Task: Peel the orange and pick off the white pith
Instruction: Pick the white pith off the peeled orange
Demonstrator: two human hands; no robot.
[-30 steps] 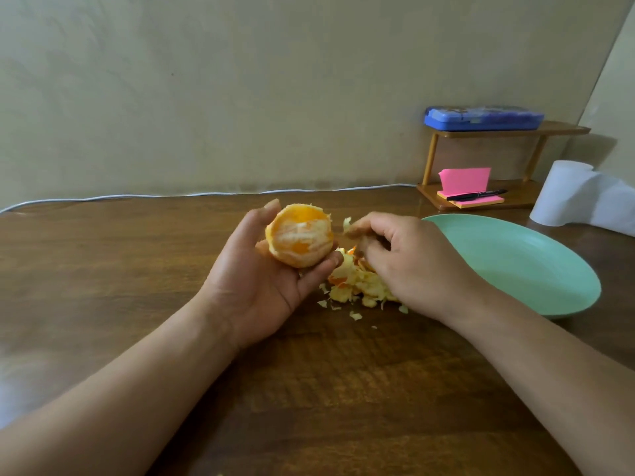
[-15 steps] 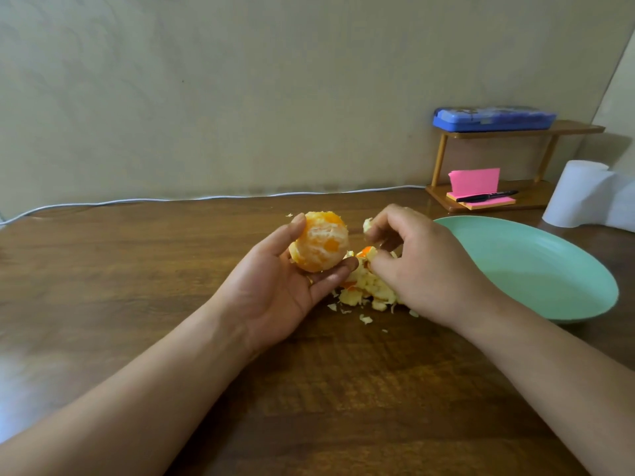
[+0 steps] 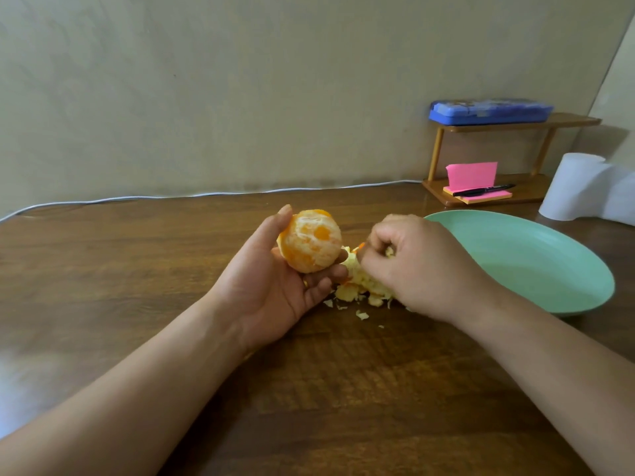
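Orange: peeled, patches of white pith on the flesh, held clear of the bench at centre. The left hand lies palm up and grips it, thumb against the fruit's left side, fingers curled beneath and round its right.

The right hand is just beside the orange, not touching it, knuckles up and fingers curled in over a heap of peel and pith scraps on the bench. Whether those fingers pinch a scrap cannot be told. A few loose flakes lie at the near edge of the heap.

A green plate stands on the bench just right of the right hand. Behind it, a small wooden shelf carries a blue case on top and pink sticky notes with a black pen below. A white paper roll stands at far right. A white cable runs along the bench's back edge at the wall.
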